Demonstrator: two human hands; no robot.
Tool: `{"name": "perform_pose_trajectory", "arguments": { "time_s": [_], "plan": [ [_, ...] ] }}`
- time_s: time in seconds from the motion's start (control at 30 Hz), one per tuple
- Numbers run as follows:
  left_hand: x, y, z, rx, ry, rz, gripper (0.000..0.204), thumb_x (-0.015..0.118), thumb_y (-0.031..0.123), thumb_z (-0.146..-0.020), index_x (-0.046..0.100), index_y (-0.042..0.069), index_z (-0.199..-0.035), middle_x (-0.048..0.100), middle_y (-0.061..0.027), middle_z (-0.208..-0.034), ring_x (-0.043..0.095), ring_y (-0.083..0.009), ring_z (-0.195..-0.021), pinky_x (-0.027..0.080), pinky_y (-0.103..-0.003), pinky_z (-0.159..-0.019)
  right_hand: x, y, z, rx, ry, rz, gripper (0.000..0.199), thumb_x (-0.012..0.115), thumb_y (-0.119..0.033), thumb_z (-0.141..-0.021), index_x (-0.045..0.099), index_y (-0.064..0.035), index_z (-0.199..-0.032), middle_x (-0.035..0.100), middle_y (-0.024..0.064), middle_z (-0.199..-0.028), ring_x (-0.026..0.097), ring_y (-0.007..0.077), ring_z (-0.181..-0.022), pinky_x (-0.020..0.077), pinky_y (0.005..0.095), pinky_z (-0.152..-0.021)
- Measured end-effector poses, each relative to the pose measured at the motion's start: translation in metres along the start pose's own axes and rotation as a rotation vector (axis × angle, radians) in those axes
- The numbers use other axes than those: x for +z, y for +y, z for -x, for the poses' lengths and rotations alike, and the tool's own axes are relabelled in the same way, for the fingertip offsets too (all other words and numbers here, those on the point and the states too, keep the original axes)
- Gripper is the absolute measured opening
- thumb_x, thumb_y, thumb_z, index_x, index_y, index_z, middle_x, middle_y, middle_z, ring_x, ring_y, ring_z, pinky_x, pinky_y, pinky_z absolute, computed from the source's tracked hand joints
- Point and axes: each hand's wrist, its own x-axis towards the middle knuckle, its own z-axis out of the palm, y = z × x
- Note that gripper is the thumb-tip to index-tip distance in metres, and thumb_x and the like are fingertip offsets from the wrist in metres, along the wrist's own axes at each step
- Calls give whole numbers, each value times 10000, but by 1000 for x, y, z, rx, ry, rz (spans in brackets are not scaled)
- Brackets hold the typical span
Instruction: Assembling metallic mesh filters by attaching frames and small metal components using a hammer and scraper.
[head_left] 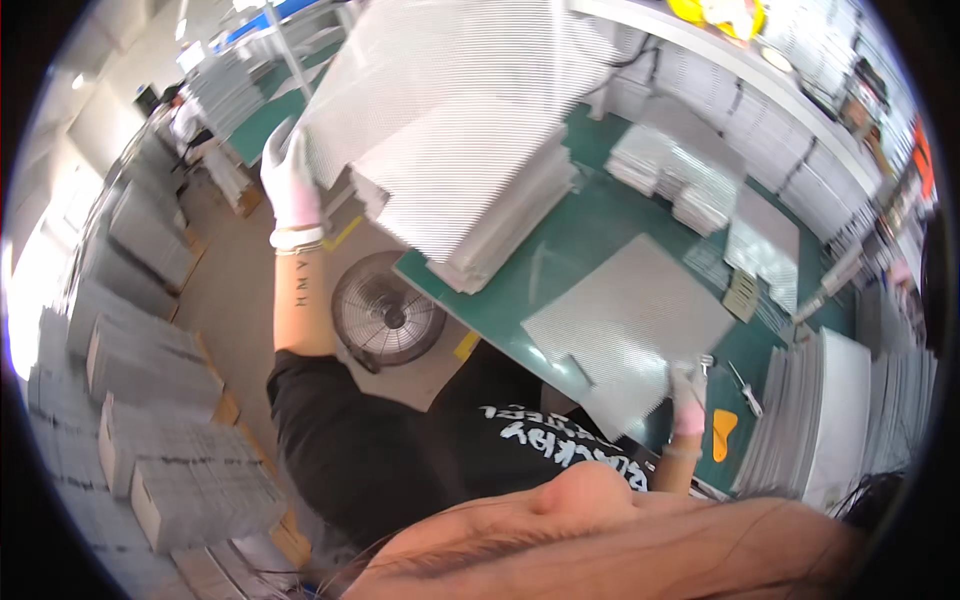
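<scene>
In a white glove, my left hand (290, 178) is raised at the far left and grips the left edge of a large ribbed, translucent sheet (420, 75). That sheet is tilted above a thick stack of similar ribbed sheets (470, 175) on the green table. My right hand (686, 398), also gloved, touches the right edge of a single ribbed sheet (635, 315) lying on the table before me. Its fingers are small and blurred, so their grip is unclear. Beside them lies a small metal tool (707, 362).
A screwdriver-like tool (745, 390) and an orange scraper-like piece (723, 434) lie near my right hand. Upright panels (845, 400) stand right, smaller stacks (680, 155) at the back. A floor fan (390, 308) is left of the green table (560, 235). Stacks (200, 490) line the left; a person (190, 120) is far off.
</scene>
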Motion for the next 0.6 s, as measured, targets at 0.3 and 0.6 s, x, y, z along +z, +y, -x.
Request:
{"name": "perform_pose_trajectory", "arguments": {
  "time_s": [0.3,0.6],
  "plan": [
    [-26,-144,34,-151,-334,-906,409,721,295,-764,656,91,-1112,666,-159,-1012,638,-319,-978,509,-392,-869,-2,-45,-121,-616,354,626,514,618,-297,-861,551,18,-1262,617,250,-1147,572,381,-1117,451,417,-968],
    [45,50,120,654,-192,-481,387,584,-16,-828,536,-22,-1211,527,-198,-1248,469,-416,-1213,358,-527,-1047,15,-151,-264,-99,373,707,669,568,-454,-869,500,79,-1268,479,297,-1339,540,387,-1195,436,439,-1021]
  ]
}}
